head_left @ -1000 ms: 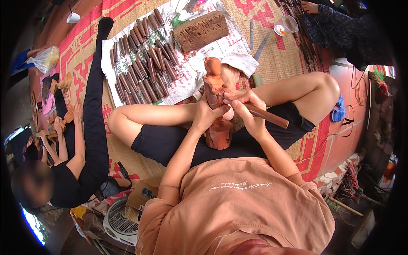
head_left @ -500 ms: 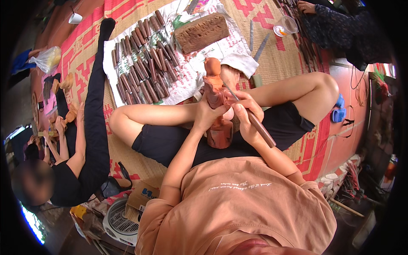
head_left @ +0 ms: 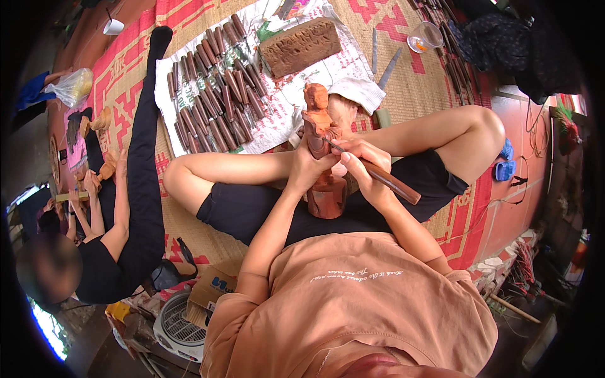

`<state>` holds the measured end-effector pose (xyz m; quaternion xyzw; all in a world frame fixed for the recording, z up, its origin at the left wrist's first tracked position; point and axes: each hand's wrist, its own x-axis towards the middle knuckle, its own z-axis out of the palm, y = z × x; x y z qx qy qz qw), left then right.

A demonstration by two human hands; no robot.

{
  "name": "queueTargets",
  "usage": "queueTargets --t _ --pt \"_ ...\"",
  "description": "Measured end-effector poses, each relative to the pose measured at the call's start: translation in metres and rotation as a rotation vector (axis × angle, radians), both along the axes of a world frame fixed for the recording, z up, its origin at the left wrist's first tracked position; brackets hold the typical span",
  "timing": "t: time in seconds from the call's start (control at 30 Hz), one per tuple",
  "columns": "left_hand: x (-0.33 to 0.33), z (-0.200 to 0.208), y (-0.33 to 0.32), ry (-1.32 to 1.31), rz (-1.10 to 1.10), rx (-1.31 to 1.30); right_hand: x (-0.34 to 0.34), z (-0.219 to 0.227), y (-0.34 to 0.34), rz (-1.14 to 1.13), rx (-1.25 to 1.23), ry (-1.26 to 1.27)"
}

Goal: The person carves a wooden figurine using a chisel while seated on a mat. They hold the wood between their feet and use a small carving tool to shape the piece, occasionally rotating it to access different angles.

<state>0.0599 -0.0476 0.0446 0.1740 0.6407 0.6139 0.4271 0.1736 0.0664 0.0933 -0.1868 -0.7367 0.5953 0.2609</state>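
Note:
A reddish-brown carved wooden figure (head_left: 326, 194) stands upright in my lap, its round head away from me and its broad base against my shorts. My left hand (head_left: 307, 165) is wrapped around the figure's middle from the left. In my right hand (head_left: 364, 165) is a carving chisel (head_left: 394, 184) with a dark wooden handle. The handle points down to the right, and the thin blade reaches to the figure's front near its chest. Fingers of my right hand lie close to the wood; part of the blade tip is hard to make out.
Many dark-handled chisels (head_left: 214, 104) lie in rows on a white sack (head_left: 165, 88) beyond my left knee. Behind the figure sits a brown block (head_left: 299, 47). Two blades, a clear plastic cup (head_left: 425, 38) and more tools lie farther right. On the left, a co-worker (head_left: 104, 252) handles another carving.
The chisel has swung to a flatter angle, its handle end moving right and up. The figure has turned slightly in my left hand. At the upper right, another person's hand has gone from view.

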Motion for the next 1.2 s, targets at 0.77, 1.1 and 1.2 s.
queueTargets --t 0.77,1.1,1.2 --pt "0.002 -0.010 -0.001 0.080 0.005 0.006 -0.003 0.008 -0.005 -0.061 -0.040 -0.089" --pt "0.003 -0.015 -0.004 0.002 -0.014 -0.042 -0.009 0.019 -0.018 -0.130 0.017 -0.002" --pt "0.003 -0.014 -0.002 0.063 -0.013 -0.029 -0.004 0.022 -0.006 -0.149 0.008 0.161"
